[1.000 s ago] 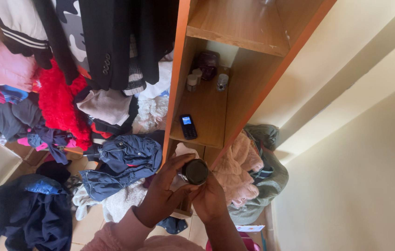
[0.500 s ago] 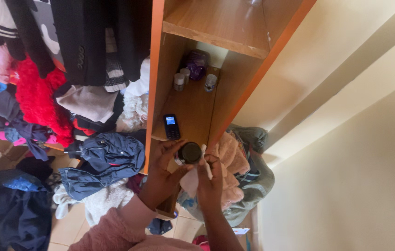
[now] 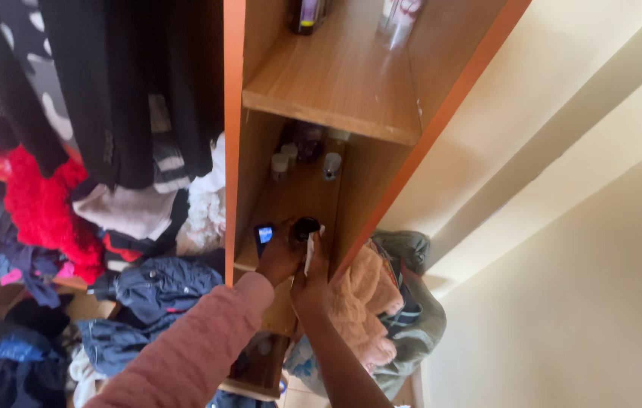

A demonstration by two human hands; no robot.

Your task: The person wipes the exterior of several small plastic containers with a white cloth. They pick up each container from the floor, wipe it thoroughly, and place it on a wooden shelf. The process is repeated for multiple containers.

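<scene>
wooden wardrobe shelving with orange edges (image 3: 232, 113) fills the centre, beside a cream wall (image 3: 563, 227) on the right. nearest, a pink sleeve (image 3: 185, 355) leads to the left hand (image 3: 279, 257); the bare right forearm leads to the right hand (image 3: 310, 276). both hands meet at the near edge of the middle shelf (image 3: 298, 204). left hand fingers wrap a small dark round jar (image 3: 305, 227), held just above the shelf. right hand pinches what appears to be a white cloth (image 3: 310, 253) against the jar. a small phone with lit screen (image 3: 264, 235) lies just left of the jar. farther back stand small bottles (image 3: 283, 160). hanging clothes (image 3: 94, 98) occupy the left.
</scene>
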